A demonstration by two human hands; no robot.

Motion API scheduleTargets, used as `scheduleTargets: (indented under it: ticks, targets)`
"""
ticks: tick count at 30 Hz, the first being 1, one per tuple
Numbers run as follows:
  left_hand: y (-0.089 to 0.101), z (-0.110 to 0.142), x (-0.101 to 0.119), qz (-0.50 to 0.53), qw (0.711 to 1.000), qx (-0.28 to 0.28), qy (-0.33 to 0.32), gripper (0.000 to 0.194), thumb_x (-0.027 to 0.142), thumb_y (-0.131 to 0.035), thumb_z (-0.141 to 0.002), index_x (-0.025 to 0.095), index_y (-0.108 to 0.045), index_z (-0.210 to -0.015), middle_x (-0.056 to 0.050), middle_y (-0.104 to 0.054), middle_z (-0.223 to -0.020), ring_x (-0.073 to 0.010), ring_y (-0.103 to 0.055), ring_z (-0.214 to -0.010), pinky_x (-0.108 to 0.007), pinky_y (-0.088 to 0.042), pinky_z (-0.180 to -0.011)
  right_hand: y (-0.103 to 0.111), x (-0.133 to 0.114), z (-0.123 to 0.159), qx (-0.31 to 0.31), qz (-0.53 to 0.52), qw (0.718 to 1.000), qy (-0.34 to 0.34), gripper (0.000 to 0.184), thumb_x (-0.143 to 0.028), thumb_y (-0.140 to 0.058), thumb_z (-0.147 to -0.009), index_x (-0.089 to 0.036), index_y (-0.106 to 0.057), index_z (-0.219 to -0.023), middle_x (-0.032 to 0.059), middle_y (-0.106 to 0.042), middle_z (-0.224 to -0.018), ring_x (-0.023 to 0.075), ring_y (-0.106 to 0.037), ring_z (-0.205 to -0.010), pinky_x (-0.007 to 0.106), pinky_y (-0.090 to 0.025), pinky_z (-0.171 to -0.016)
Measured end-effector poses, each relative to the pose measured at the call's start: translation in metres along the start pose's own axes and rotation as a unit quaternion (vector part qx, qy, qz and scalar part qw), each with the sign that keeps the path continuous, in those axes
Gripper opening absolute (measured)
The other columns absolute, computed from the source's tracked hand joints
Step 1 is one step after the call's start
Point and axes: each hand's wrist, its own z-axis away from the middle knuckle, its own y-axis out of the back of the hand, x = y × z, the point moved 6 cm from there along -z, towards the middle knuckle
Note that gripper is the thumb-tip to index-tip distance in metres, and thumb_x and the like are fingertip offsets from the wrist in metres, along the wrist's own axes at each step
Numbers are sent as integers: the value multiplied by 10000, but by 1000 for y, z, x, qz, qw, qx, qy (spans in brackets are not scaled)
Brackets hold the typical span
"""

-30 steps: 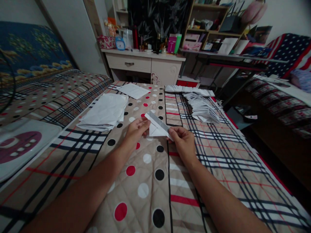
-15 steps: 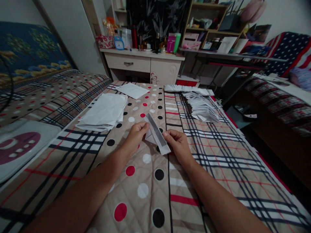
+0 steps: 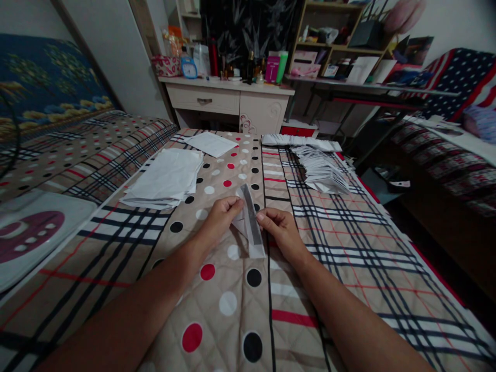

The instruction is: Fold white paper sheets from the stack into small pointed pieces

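Between my hands, a folded white paper piece (image 3: 253, 235) with a grey strip along it is held just above the bedspread. My left hand (image 3: 222, 214) pinches its left side between thumb and fingers. On the other side, the thumb and fingertips of my right hand (image 3: 279, 225) close on its right edge. A stack of flat white paper sheets (image 3: 165, 178) lies to the left, with another white sheet (image 3: 212, 144) beyond it. To the right rests a fanned row of folded white papers (image 3: 320, 170), and behind that a long row of white folded papers (image 3: 300, 142).
A patterned quilted bedspread (image 3: 228, 305) lies under everything. At the left edge is a white item with a pink print (image 3: 34, 232). Past the bed stand a cream dresser (image 3: 217, 98) crowded with bottles and a desk with shelves (image 3: 337, 46).
The folded paper piece has turned more upright in my hands, its near end swinging left and toward me. My left hand has shifted slightly right. The stacks look the same.
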Motion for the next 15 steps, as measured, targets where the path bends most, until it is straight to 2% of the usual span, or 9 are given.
scheduleTargets:
  ticks: [5,15]
  targets:
    - [0,1,2,20,999,24,-15,378,483,-676,-770,173,-517,-622,43,-428,-567,-86,-377,-517,-210,-305,-486,-8,1,0,-53,16,998,4,347,-502,-699,-777,-177,-636,-673,-15,-558,-606,119,-512,-578,250,-411,-582]
    - [1,0,-8,74,996,45,18,379,497,-734,-700,155,-571,-693,32,-497,-600,-85,-441,-520,-207,-354,-482,-7,6,-1,-57,10,998,8,398,-522,-638,-827,-174,-598,-639,-11,-526,-600,121,-485,-573,254,-374,-568]
